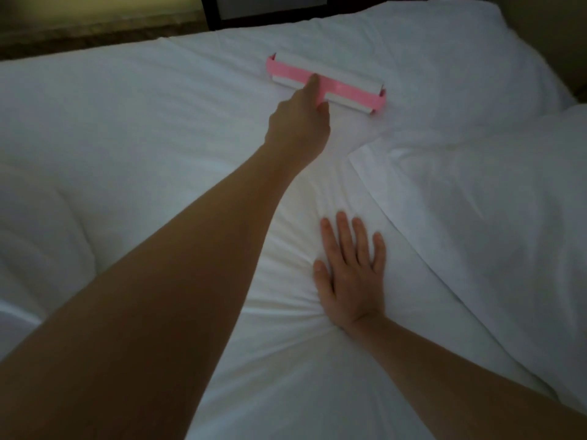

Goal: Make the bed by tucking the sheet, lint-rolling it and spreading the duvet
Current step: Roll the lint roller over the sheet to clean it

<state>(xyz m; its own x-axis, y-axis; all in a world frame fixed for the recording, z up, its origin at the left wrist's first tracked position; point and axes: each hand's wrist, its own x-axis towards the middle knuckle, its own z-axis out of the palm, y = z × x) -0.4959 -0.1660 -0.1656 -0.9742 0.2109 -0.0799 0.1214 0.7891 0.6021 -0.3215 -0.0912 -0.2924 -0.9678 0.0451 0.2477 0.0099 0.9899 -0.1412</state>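
Toward the far middle of the white sheet (pixel 190 106), the left hand (pixel 297 125) grips the pink lint roller (pixel 346 90), forefinger stretched along its frame. Nearer and rightward, well apart from the roller, the right hand (pixel 351 277) presses flat on wrinkled sheet, fingers straight.

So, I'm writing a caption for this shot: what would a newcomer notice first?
The pink lint roller, far out on the white sheet, stands out at once; the left hand holds its handle. Nearer, the right hand lies flat on the sheet, creases fanning around it, beside heaped white bedding.
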